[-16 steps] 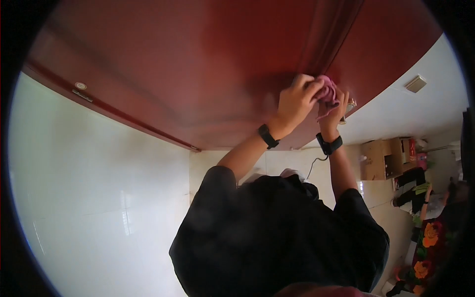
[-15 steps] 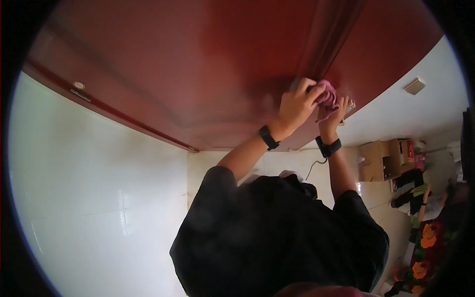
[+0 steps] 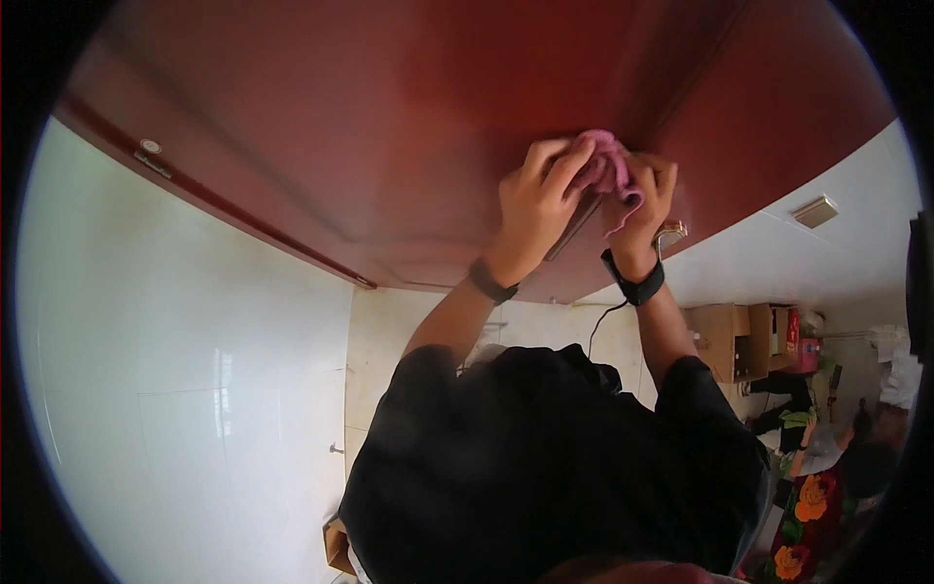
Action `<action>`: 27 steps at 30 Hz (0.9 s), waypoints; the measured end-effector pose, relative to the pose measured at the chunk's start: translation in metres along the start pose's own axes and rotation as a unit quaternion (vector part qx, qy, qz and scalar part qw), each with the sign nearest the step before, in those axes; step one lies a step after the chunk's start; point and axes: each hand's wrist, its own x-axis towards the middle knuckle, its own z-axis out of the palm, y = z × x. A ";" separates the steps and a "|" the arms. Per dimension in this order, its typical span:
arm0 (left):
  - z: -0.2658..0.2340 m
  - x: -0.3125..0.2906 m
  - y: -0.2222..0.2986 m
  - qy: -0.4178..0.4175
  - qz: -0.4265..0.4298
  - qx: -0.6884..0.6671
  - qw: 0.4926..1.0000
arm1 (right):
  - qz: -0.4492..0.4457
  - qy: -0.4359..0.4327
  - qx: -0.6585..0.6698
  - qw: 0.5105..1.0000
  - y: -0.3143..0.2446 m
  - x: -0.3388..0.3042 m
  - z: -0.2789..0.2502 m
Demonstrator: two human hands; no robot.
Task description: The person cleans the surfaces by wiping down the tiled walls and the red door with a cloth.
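A bunched pink cloth (image 3: 605,164) is pressed against the dark red door (image 3: 321,107). My left hand (image 3: 541,200) grips its left side, fingers curled into the folds. On the other side my right hand (image 3: 646,200) has its fingers bent around the cloth, and a loose edge hangs down between the two hands. Beside my right wrist, a metal door handle (image 3: 671,232) shows only in part. Both wrists wear black bands, and a thin cable trails from the right one.
A latch plate (image 3: 153,164) sits in the door's left edge. On the white wall at right is a switch (image 3: 815,211). Cardboard boxes (image 3: 715,336) stand beyond it, near another person (image 3: 793,389) with a green cloth and a flowered fabric (image 3: 812,501). Another box (image 3: 338,547) is at lower left.
Both hands and the pink cloth have shifted left and slightly up across the door. The right hand has moved away from the door handle, and the view has tilted a little.
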 end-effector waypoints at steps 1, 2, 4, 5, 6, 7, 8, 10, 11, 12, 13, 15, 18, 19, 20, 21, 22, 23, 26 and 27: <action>0.006 0.012 0.011 0.007 0.008 -0.018 1.000 | -0.015 0.028 -0.007 0.999 0.001 0.006 -0.007; 0.014 0.017 0.015 0.019 0.014 -0.036 0.999 | -0.015 0.027 -0.013 0.999 0.006 0.007 -0.010; 0.034 0.017 0.018 0.024 0.025 -0.078 0.996 | -0.017 0.084 -0.041 0.995 0.020 0.007 -0.018; 0.042 0.014 0.020 0.001 0.036 -0.085 0.996 | -0.004 0.103 -0.034 0.994 0.029 0.004 -0.019; 0.050 0.011 0.022 -0.021 0.047 -0.092 0.994 | -0.005 0.104 -0.039 0.994 0.038 -0.002 -0.021; 0.051 0.007 0.027 -0.038 0.039 -0.113 0.992 | -0.001 0.108 -0.071 0.992 0.041 -0.012 -0.024; 0.050 0.001 0.030 -0.043 0.038 -0.116 0.992 | 0.002 0.112 -0.102 0.988 0.041 -0.022 -0.025; 0.047 -0.013 0.030 -0.095 0.056 -0.096 0.989 | 0.039 0.118 -0.095 0.988 0.039 -0.043 -0.023; 0.048 -0.021 0.029 -0.115 0.060 -0.092 0.987 | 0.058 0.114 -0.082 0.988 0.045 -0.055 -0.024; 0.050 -0.029 0.026 -0.120 0.060 -0.097 0.986 | 0.078 0.111 -0.069 0.988 0.050 -0.067 -0.024; 0.053 -0.033 0.018 -0.115 0.067 -0.092 0.987 | 0.070 0.087 -0.092 0.989 0.054 -0.070 -0.020; 0.058 -0.039 0.003 -0.113 0.077 -0.086 0.987 | 0.063 0.077 -0.074 0.992 0.058 -0.072 -0.011; 0.040 -0.044 -0.009 -0.112 0.050 -0.049 0.991 | 0.048 0.050 -0.049 0.996 0.047 -0.071 -0.001; 0.034 -0.039 -0.009 -0.099 0.039 -0.035 0.994 | 0.046 0.029 -0.033 0.998 0.043 -0.066 0.000; 0.029 -0.033 -0.008 -0.086 0.028 -0.022 0.996 | 0.043 0.008 -0.018 0.999 0.039 -0.060 0.001; 0.027 -0.025 -0.007 -0.063 0.020 -0.034 0.997 | 0.041 0.010 0.002 0.999 0.035 -0.051 0.001; 0.026 -0.017 -0.005 -0.066 0.020 -0.031 0.997 | 0.043 0.010 0.004 0.999 0.030 -0.040 0.001; 0.024 -0.010 -0.003 -0.043 0.031 -0.031 0.998 | 0.029 0.026 0.007 0.999 0.025 -0.030 0.002; 0.033 0.006 -0.002 -0.009 0.053 -0.037 0.998 | 0.005 0.060 0.006 0.998 0.029 -0.018 0.005; 0.037 0.009 0.000 0.007 0.063 -0.061 0.996 | -0.003 0.076 -0.009 0.997 0.030 -0.016 0.004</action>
